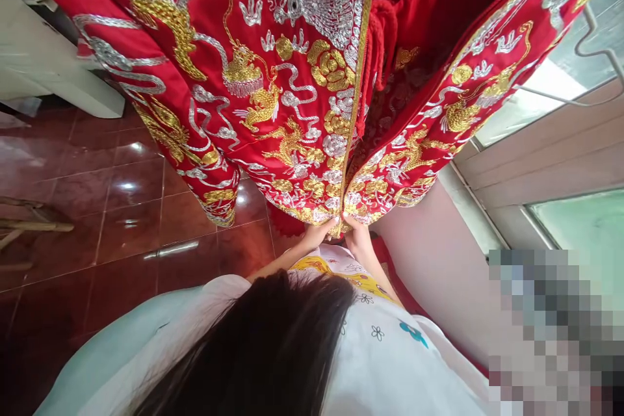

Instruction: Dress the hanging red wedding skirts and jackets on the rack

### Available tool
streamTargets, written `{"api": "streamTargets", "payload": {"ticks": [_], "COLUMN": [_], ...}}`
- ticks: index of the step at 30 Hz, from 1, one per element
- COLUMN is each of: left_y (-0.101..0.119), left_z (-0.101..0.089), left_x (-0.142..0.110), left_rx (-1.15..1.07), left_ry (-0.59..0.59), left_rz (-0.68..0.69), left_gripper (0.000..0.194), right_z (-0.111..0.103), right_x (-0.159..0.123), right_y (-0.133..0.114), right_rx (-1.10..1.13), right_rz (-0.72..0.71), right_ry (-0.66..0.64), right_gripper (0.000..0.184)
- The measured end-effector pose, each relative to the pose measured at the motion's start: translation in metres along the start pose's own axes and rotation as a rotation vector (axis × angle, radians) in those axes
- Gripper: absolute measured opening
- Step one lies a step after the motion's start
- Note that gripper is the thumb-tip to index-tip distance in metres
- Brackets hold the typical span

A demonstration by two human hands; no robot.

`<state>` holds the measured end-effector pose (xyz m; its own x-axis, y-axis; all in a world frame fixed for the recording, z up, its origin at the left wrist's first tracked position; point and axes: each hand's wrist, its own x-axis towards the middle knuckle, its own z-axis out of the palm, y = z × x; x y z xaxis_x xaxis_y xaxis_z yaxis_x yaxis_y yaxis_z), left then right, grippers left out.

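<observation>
Red embroidered jacket [287, 110] fills far centre. Left hand [318, 233] and right hand [359, 240] at near hem, fingers pinched closed on 2 front corners, apparently so edges line up.

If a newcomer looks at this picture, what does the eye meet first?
The red jacket with gold and silver embroidery, hanging open across the upper middle. Next, the left hand and right hand, meeting at its lower front edges, just above the dark hair at bottom centre.
</observation>
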<state>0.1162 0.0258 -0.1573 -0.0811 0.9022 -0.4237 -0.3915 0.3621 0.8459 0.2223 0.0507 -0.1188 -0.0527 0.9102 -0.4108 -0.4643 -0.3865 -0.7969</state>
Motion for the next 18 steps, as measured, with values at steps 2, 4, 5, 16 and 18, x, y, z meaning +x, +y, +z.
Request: {"api": "streamTargets", "payload": {"ticks": [2,4,5,16,18], "left_y": [0.0007,0.0010,0.0010,-0.0008,-0.0017], "left_z": [0.0005,0.0010,0.0012,0.0016,0.0019], "left_x": [-0.0008,-0.0005,0.0000,0.0028,0.0018], "left_rx": [0.012,0.018,0.019,0.016,0.023], "left_ry": [-0.005,-0.004,0.001,0.089,0.111], "left_rz": [0.004,0.012,0.017,0.003,0.007], "left_gripper": [0.036,0.036,0.035,0.045,0.041], "right_z": [0.0016,0.0032,0.0036,-0.0034,-0.0008], "right_x": [0.0004,0.0008,0.0009,-0.0028,-0.0019], "right_y": [-0.0007,-0.0017,-0.0024,-0.0035,-0.0003], "right_rx": [0.014,0.027,0.030,-0.057,-0.102], "right_rz": [0.016,0.018,0.013,0.003,-0.014], "right_ry": [0.004,0.004,0.002,-0.037,-0.028], "right_gripper": [0.059,0.058,0.057,0.059,0.057]}}
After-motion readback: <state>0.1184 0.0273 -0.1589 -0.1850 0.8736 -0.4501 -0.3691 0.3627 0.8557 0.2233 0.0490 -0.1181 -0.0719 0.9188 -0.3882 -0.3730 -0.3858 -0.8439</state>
